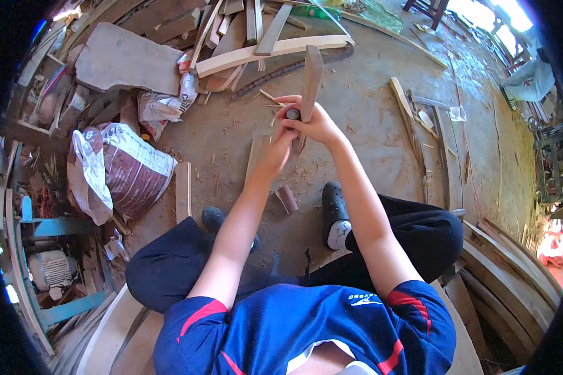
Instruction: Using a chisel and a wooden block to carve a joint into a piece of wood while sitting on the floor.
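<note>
Both my arms reach forward over the floor, and my hands meet in front of me. My right hand [323, 126] is closed around a narrow, flat wooden piece [312, 81], which stands up past the fingers with its tapered end pointing away. Beside that piece, a grey, round-ended thing [293, 114] shows between the two hands; most of it is hidden by fingers. My left hand [280, 150] is closed just below this round end, its fingers touching the right hand's. What the left hand grips cannot be made out for certain.
Between my feet lies a short brown cylinder [287, 199]. A filled sack [134, 165] and a flat wooden slab [128, 57] stand at left. A curved wooden strip [272, 54] lies ahead under loose boards. Long timbers [510, 275] are stacked at right; a motor [51, 269] sits far left.
</note>
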`<state>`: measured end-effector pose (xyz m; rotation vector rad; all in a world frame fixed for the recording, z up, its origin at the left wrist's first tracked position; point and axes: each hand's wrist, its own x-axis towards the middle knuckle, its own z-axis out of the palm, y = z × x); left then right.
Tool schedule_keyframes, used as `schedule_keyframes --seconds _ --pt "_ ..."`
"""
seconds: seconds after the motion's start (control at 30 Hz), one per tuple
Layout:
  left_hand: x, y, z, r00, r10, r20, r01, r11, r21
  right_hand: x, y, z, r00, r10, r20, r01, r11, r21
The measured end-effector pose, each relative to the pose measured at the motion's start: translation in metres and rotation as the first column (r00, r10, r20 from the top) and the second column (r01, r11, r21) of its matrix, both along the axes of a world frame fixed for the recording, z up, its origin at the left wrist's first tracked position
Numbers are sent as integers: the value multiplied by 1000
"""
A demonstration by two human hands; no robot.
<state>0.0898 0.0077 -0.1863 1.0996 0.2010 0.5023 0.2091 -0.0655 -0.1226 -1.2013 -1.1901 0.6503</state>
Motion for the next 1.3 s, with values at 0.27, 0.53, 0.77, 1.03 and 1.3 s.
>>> schedule_keyframes --seconds 0.27,0.53,0.77,1.03,1.3 --pt "-2 8 6 890 454 -41 -302 655 693 -19 0 -3 961 -194 -196 243 933 267" --pt "-11 43 -10 850 415 -326 -273 874 401 1 -2 -10 896 -390 -211 431 877 213" --pt "-19 46 -65 833 379 -403 -208 890 406 -2 -11 7 901 -388 -192 432 844 318" --pt "-6 -1 -76 922 363 -137 -87 539 838 5 -16 7 953 -247 -173 297 876 380" --pt "-6 -2 -70 856 516 -31 -99 223 970 9 -11 10 937 -289 -196 343 868 359"
